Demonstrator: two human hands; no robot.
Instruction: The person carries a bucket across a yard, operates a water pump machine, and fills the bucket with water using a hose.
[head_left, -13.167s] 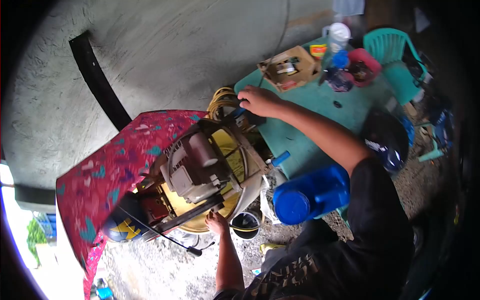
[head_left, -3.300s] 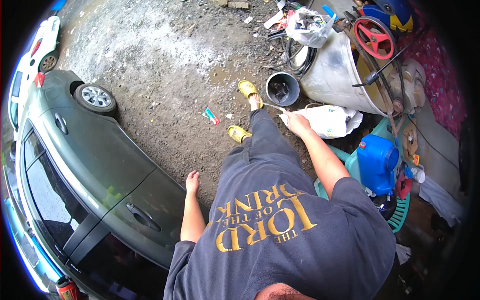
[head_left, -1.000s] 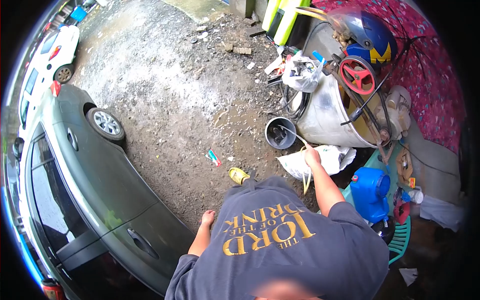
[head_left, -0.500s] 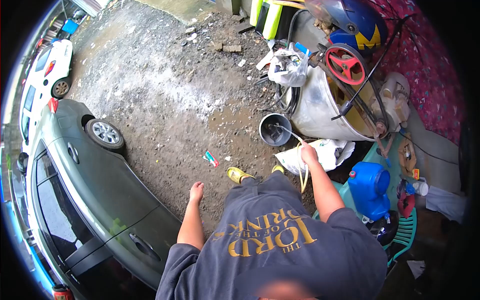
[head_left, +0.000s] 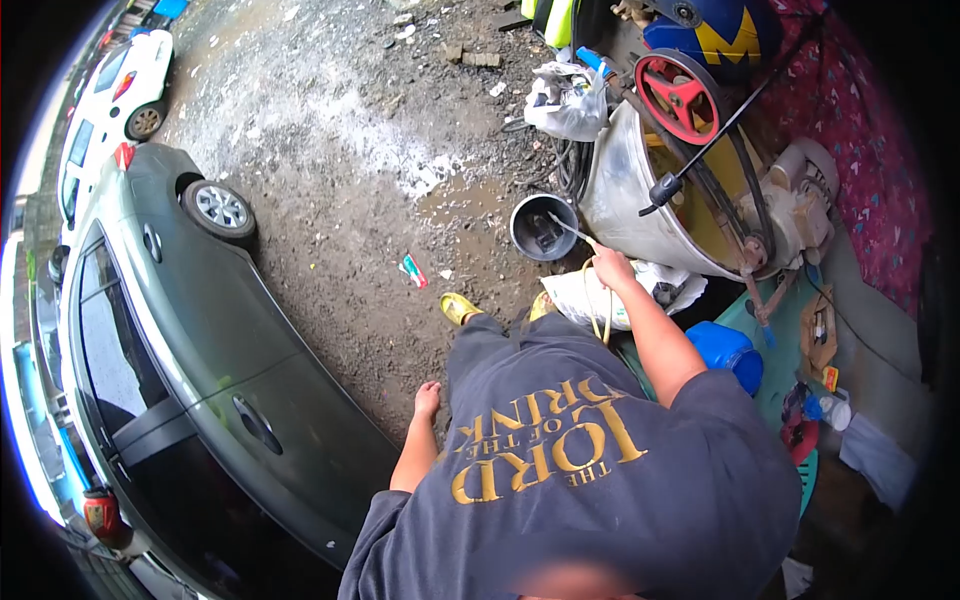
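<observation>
A pale, thin hose is gripped in my right hand. One end of it reaches into a dark round bucket on the ground, and a yellowish loop hangs below the hand. Dark contents lie in the bucket, too unclear to name. Just beneath my right hand is a white sack. My left hand hangs beside my body near the green car, fingers curled, with nothing visible in it.
A large drum with a red pulley wheel and a motor stands at the right. Nearby are a plastic bag, a helmet, a blue jug and a green table. A green car is at the left.
Earlier, both hands were at the machine on the drum. Since then my right hand has taken hold of the hose, whose end now reaches into the bucket. My left hand has drawn closer to my body.
</observation>
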